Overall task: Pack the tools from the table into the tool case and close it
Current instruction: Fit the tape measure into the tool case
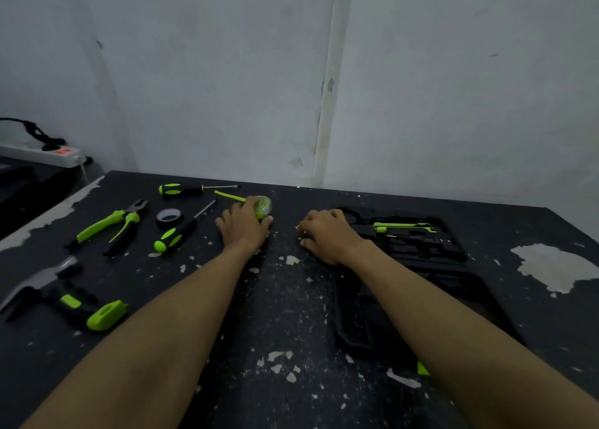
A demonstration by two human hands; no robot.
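Nearest, just left of the left forearm, the claw hammer (48,294) lay flat on the table (285,315); it would probably be the heaviest piece, stiff and head-weighted, best taken by its rubbery green-and-black handle close to the head. Beyond it, further left of the left hand (243,226), the pliers (111,226), a roll of black tape (169,217) and a screwdriver (181,229) lay apart from one another, all rigid except the light tape, and the grips looked easy to pinch. The open tool case (421,250) sat under and to the right of the right hand (327,234), which rested curled, knuckles up, on the case's near-left edge, holding nothing I could make out. The left hand was closed over the round tape measure (262,205), its yellow blade (230,196) trailing out to the left; compact, hard, perhaps slick, so a wrap round the body suited it. Farthest, a second screwdriver (194,189) lay beyond the left hand.
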